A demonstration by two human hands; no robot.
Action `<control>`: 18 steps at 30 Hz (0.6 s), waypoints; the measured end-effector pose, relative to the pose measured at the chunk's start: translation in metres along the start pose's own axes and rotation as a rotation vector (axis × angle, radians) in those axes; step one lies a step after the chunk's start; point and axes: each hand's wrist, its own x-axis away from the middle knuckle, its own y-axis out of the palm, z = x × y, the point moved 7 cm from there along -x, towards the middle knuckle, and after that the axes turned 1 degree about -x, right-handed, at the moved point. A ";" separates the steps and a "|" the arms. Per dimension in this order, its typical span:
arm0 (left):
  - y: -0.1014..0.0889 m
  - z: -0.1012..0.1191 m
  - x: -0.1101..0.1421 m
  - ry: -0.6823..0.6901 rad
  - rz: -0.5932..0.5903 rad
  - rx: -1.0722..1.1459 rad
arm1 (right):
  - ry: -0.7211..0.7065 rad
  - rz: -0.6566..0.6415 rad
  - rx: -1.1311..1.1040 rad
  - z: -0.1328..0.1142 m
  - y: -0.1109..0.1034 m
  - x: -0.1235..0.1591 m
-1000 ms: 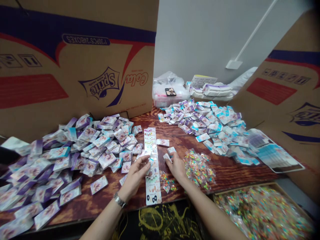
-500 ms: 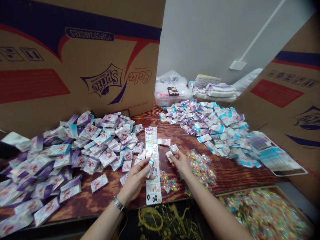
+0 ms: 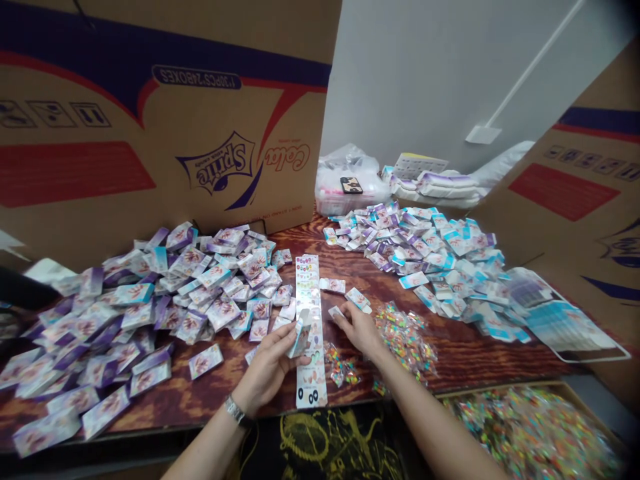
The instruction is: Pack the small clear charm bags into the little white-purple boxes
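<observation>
My left hand [image 3: 273, 357] is closed around a small printed carton [image 3: 300, 337], which is tilted with its upper end seemingly opened. My right hand [image 3: 361, 330] pinches a small pale flat piece [image 3: 337, 316] between thumb and fingers; whether it is a folded leaflet or a packet I cannot tell. Just beyond the right fingertips lies another small carton [image 3: 358, 299], with one more carton [image 3: 333, 286] left of it. Between the hands a long printed sticker strip [image 3: 311, 387] lies on the table, partly covered by the left fingers.
Filled-out cartons [image 3: 125, 333] are heaped at left, flatter cartons [image 3: 440, 267] at right. Small bags of coloured candy [image 3: 405, 340] lie beside my right wrist, with more in a box [image 3: 545, 427] below. Large cardboard boxes [image 3: 165, 180] stand behind. A phone [image 3: 351, 185] rests on plastic bags.
The carton in my left hand has turned, so its upper end now shows more. My right hand has drawn the pale piece slightly away from the carton behind it. The view has shifted slightly.
</observation>
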 end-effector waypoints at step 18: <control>-0.010 -0.017 0.006 -0.150 -0.114 0.138 | -1.254 0.093 0.437 -0.123 -0.041 0.058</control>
